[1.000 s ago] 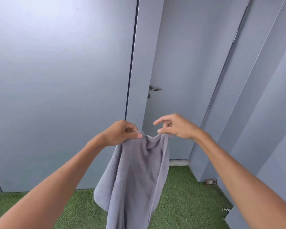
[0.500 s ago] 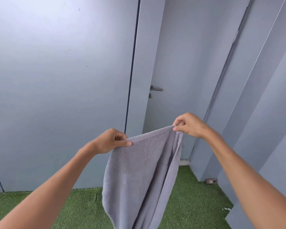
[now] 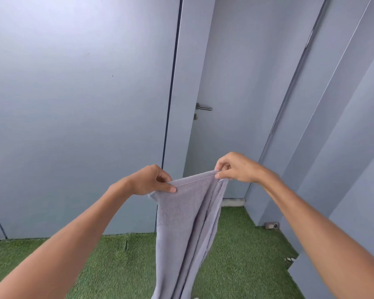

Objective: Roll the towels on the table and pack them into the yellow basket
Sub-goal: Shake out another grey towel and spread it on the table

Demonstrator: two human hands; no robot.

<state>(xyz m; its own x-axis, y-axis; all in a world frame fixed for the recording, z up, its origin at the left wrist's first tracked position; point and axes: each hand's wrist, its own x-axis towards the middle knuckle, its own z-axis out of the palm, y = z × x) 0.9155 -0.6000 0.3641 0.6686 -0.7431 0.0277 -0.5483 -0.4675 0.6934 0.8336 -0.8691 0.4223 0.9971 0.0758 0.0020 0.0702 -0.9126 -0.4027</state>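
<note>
A grey towel point(image 3: 186, 223) hangs in the air in front of me, folded lengthwise and running down past the bottom of the frame. My left hand point(image 3: 148, 181) pinches its top edge at the left corner. My right hand point(image 3: 235, 168) pinches the same edge at the right corner, slightly higher. The top edge is stretched between both hands. Neither the table nor the yellow basket is in view.
Grey wall panels fill the background, with a grey door and its metal handle point(image 3: 203, 107) straight ahead. Green artificial turf point(image 3: 117, 262) covers the floor. A small grey socket box point(image 3: 272, 225) sits low by the right wall.
My hands first spread apart, stretching the towel's top edge, then came a little closer again. The towel now hangs narrower and straighter. The camera has tilted slightly.
</note>
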